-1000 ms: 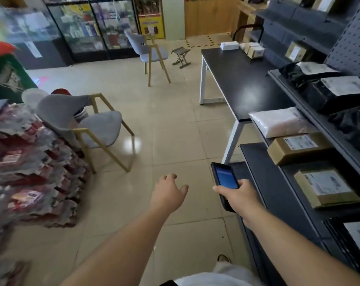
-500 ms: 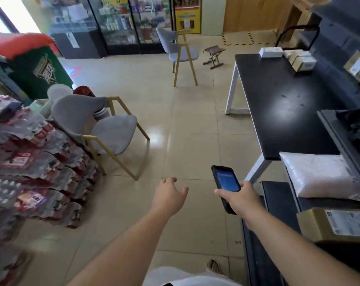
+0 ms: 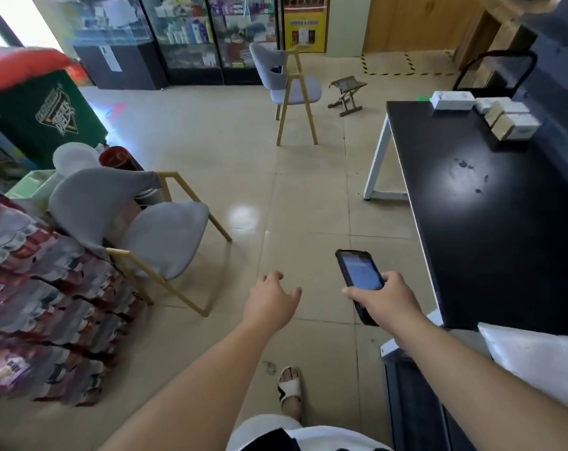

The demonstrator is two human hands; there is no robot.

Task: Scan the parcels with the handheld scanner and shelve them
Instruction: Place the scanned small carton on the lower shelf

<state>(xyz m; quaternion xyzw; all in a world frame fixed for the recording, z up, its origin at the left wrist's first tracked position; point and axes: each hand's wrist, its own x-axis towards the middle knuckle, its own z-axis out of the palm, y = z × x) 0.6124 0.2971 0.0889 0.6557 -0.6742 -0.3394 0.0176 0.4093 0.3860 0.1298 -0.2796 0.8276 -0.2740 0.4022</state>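
The right hand grips the handheld scanner at lower centre, fingers curled round its body; the left hand hangs empty, fingers loosely curled. A white parcel lies at lower right. The black table edge could knock the scanner; the grey chair crowds the left.

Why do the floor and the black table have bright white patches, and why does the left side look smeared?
Head view: the patches on the tiled floor and the black table are glare from lighting out of frame; the stacked drink packs at the left edge are blurred, and the wide lens bends straight lines near the borders. The handheld scanner in the right hand stays fairly sharp.
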